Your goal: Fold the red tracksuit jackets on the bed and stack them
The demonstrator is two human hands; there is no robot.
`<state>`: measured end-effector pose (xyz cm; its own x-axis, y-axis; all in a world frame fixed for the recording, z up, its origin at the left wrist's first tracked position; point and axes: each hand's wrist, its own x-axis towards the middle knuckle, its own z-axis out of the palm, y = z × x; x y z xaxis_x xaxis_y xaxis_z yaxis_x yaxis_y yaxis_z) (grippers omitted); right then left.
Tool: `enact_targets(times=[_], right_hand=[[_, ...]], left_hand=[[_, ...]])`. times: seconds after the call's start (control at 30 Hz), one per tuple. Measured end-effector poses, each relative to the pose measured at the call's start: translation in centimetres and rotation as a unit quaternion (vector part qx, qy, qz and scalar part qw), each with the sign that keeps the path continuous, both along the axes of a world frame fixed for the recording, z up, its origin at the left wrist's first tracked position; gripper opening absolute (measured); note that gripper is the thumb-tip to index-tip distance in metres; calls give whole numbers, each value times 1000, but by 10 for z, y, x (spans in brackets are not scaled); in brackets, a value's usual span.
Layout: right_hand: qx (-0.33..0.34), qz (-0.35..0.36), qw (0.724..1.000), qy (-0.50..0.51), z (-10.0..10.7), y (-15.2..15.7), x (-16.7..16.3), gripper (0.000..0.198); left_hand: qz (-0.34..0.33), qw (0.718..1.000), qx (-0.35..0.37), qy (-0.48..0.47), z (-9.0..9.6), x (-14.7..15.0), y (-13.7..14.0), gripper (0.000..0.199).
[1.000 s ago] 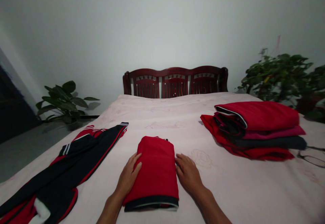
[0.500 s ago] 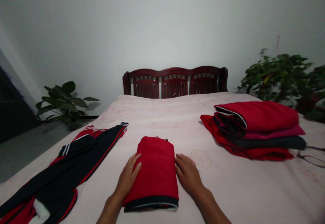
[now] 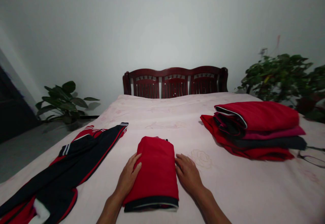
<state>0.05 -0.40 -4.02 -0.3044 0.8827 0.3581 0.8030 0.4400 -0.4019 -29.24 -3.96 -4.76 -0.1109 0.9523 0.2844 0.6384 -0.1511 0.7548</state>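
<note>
A folded red garment (image 3: 156, 168) with a dark navy edge lies on the bed in front of me. My left hand (image 3: 129, 173) rests along its left side, thumb and fingers spread against the cloth. At the opposite side, my right hand (image 3: 187, 171) lies with its fingertips at the garment's edge, fingers loosely stretched and partly hidden. Neither hand grips the cloth. To the left, a navy and red jacket (image 3: 73, 161) with white-striped cuffs is spread out unfolded.
A stack of folded clothes (image 3: 259, 119), red, magenta and dark, sits on the right of the pink bedspread (image 3: 162, 115). Beside it lie eyeglasses (image 3: 312, 159). A dark wooden headboard (image 3: 175, 80) stands at the back, with leafy plants (image 3: 279, 76) right and another plant (image 3: 64, 102) left.
</note>
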Motion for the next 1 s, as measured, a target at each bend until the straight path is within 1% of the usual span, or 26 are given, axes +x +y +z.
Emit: enact_targets(times=[0.37,0.6,0.83,1.0], right_hand=[[4,5,1000,2,2,0,0,39],[3,4,1000,7,0,1,1,37],[3,4,1000,1,3,-1,0,38],[8,4,1000,5,-1,0,1,38]], left_hand=[[1,1000,4,-7,2,1,-2,44],[-2,1000,2,-10,1,1,-1,44],[4,1000,7,-8,2,1,-1,43],[4,1000,10,-9,1,1,-1,43]])
